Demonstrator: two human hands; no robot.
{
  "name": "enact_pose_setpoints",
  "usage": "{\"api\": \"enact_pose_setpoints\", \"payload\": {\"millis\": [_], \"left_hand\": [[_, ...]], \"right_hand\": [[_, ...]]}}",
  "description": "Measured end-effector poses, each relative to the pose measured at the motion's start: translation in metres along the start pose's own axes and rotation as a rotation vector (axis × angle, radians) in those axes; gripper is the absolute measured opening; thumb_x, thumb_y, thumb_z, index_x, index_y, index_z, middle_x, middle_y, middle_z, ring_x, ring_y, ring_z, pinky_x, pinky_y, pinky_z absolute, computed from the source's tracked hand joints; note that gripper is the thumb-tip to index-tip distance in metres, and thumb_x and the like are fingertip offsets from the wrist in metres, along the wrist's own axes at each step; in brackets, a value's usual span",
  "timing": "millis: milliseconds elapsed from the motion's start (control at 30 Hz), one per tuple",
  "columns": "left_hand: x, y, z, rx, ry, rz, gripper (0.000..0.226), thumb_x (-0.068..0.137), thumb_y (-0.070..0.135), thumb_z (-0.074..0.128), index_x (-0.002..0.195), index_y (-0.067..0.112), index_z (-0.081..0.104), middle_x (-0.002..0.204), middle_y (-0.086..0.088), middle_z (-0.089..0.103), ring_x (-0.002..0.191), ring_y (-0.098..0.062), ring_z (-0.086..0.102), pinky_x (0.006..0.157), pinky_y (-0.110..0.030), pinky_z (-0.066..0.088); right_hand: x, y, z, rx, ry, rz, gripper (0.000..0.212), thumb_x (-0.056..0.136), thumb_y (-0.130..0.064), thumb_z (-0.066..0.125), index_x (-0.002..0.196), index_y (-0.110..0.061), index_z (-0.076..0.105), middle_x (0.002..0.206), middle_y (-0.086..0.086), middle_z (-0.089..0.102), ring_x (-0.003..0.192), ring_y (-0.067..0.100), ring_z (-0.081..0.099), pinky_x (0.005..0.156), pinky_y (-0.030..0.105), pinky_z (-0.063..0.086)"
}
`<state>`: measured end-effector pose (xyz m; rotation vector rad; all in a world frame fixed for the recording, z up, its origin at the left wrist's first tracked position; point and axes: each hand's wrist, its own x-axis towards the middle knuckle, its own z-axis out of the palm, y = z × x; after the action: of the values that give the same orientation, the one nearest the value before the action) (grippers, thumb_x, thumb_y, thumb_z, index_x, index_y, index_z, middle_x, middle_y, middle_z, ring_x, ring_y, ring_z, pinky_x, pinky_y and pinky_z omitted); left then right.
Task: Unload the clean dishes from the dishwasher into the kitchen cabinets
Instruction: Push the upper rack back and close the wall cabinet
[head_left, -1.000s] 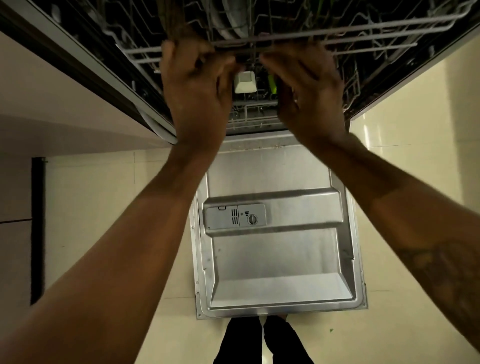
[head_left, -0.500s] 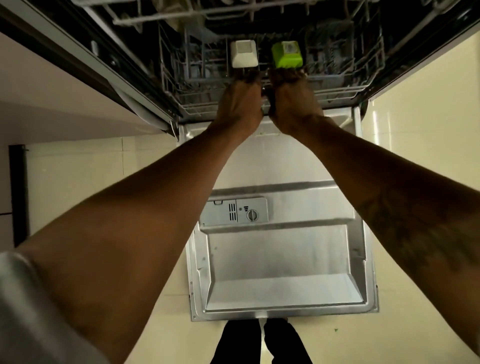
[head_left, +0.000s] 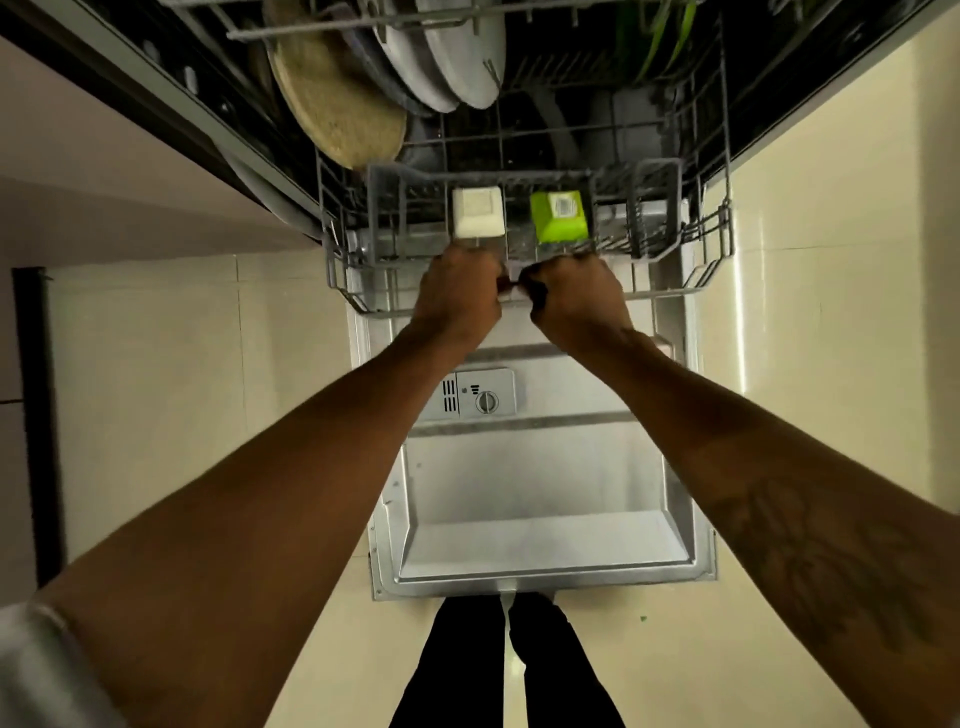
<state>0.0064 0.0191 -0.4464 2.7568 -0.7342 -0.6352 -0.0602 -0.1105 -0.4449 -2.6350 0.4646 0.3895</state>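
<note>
The lower dishwasher rack (head_left: 696, 280), grey wire, sticks out over the open door (head_left: 545, 483). My left hand (head_left: 457, 296) and my right hand (head_left: 574, 293) grip its front rail side by side, fingers curled. Just behind them a white square container (head_left: 478, 212) and a green one (head_left: 560, 215) stand upside down by the cutlery basket (head_left: 644, 208). Farther back stand a tan round plate (head_left: 337, 98) and grey plates (head_left: 447, 57). Green plates (head_left: 665, 36) show at the back right.
The upper rack (head_left: 363, 21) hangs over the plates at the top edge. A cabinet front (head_left: 104, 171) runs along the left. Cream floor tiles (head_left: 831, 260) lie on both sides of the door. My legs (head_left: 498, 670) stand at the door's near edge.
Both hands dropped from the upper rack's front rail to the lower rack's rail. The lower rack has slid out towards me, and the plates behind have come into sight.
</note>
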Motion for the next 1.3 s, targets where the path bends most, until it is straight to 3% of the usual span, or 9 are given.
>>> {"api": "enact_pose_setpoints", "payload": {"millis": [167, 400, 567, 733, 933, 1300], "left_hand": [[-0.051, 0.001, 0.017, -0.056, -0.103, 0.011, 0.025, 0.082, 0.013, 0.076, 0.106, 0.016, 0.078, 0.095, -0.01, 0.076, 0.087, -0.029, 0.072, 0.083, -0.041, 0.062], [-0.115, 0.01, 0.035, -0.078, -0.208, 0.015, 0.02, 0.077, 0.018, 0.074, 0.096, 0.019, 0.081, 0.088, -0.006, 0.076, 0.085, -0.026, 0.07, 0.07, -0.03, 0.052], [-0.15, 0.015, 0.049, -0.094, -0.297, -0.038, 0.024, 0.077, 0.021, 0.075, 0.1, 0.024, 0.082, 0.094, -0.001, 0.077, 0.09, -0.022, 0.07, 0.079, -0.032, 0.058], [-0.174, 0.018, 0.066, -0.061, -0.384, -0.056, 0.02, 0.075, 0.031, 0.075, 0.094, 0.025, 0.081, 0.089, 0.001, 0.076, 0.088, -0.021, 0.071, 0.079, -0.032, 0.06], [-0.193, 0.018, 0.086, -0.04, -0.451, -0.037, 0.025, 0.075, 0.042, 0.076, 0.094, 0.026, 0.08, 0.088, 0.003, 0.075, 0.087, -0.02, 0.069, 0.075, -0.029, 0.056], [-0.201, 0.013, 0.095, -0.043, -0.525, -0.001, 0.026, 0.079, 0.048, 0.075, 0.098, 0.032, 0.082, 0.097, 0.007, 0.076, 0.097, -0.018, 0.068, 0.086, -0.03, 0.055]], "right_hand": [[-0.052, 0.003, 0.014, -0.013, -0.118, -0.014, 0.016, 0.089, -0.02, 0.058, 0.091, -0.022, 0.073, 0.082, 0.003, 0.073, 0.074, 0.028, 0.067, 0.065, 0.025, 0.041], [-0.111, 0.009, 0.032, -0.009, -0.259, 0.011, 0.025, 0.08, -0.021, 0.064, 0.099, -0.03, 0.077, 0.091, 0.001, 0.074, 0.083, 0.027, 0.068, 0.065, 0.024, 0.04], [-0.147, 0.017, 0.049, -0.02, -0.331, 0.019, 0.028, 0.078, -0.024, 0.065, 0.101, -0.034, 0.077, 0.097, -0.002, 0.073, 0.09, 0.025, 0.068, 0.066, 0.023, 0.041], [-0.173, 0.018, 0.066, -0.028, -0.455, 0.037, 0.017, 0.082, -0.028, 0.065, 0.093, -0.031, 0.077, 0.088, -0.004, 0.07, 0.089, 0.025, 0.069, 0.063, 0.025, 0.042], [-0.201, 0.024, 0.078, 0.021, -0.495, 0.061, 0.023, 0.082, -0.032, 0.067, 0.102, -0.034, 0.078, 0.098, -0.001, 0.074, 0.091, 0.026, 0.07, 0.074, 0.029, 0.057], [-0.213, 0.031, 0.087, 0.073, -0.531, 0.043, 0.021, 0.079, -0.036, 0.066, 0.095, -0.038, 0.079, 0.095, -0.008, 0.076, 0.088, 0.022, 0.069, 0.074, 0.029, 0.057]]}}
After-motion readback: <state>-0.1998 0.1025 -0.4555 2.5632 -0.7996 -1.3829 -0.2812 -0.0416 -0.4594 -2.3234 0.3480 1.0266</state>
